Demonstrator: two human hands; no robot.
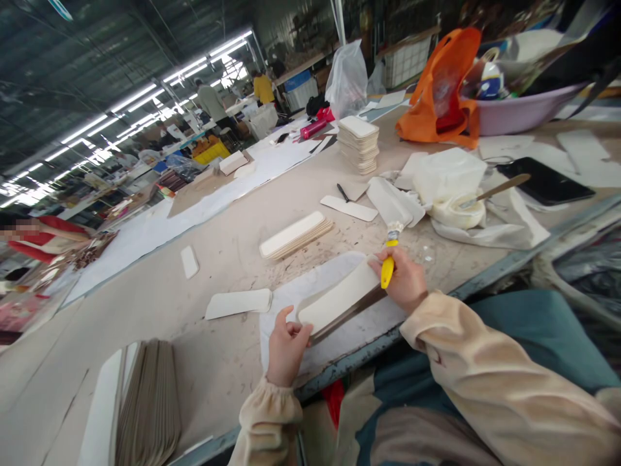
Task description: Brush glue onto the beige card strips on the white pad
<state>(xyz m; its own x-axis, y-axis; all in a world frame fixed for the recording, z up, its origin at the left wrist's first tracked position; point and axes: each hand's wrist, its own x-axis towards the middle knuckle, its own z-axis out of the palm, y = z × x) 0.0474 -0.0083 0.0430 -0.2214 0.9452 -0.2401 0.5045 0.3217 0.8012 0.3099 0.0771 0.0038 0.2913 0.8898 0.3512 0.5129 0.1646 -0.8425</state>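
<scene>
A long white rounded strip (342, 294) is held slightly tilted above a pale sheet (310, 275) at the table's front edge. My left hand (287, 346) pinches its near left end between thumb and fingers, with the index finger raised. At the other end, my right hand (406, 279) grips a yellow-handled brush (388, 266), bristles pointing away from me, while its fingertips touch the strip's corner. Whitish paste coats the bristles. Beyond lie a low stack of similar strips (295, 234) and a single strip (237, 303) to the left.
A large stack of strips (145, 401) stands front left, a taller stack (359, 145) at the back. On the right are a paste container (458, 210) with a wooden-handled tool, a black phone (543, 181), an orange bag (441, 97) and a purple basin (524, 113). People work farther off.
</scene>
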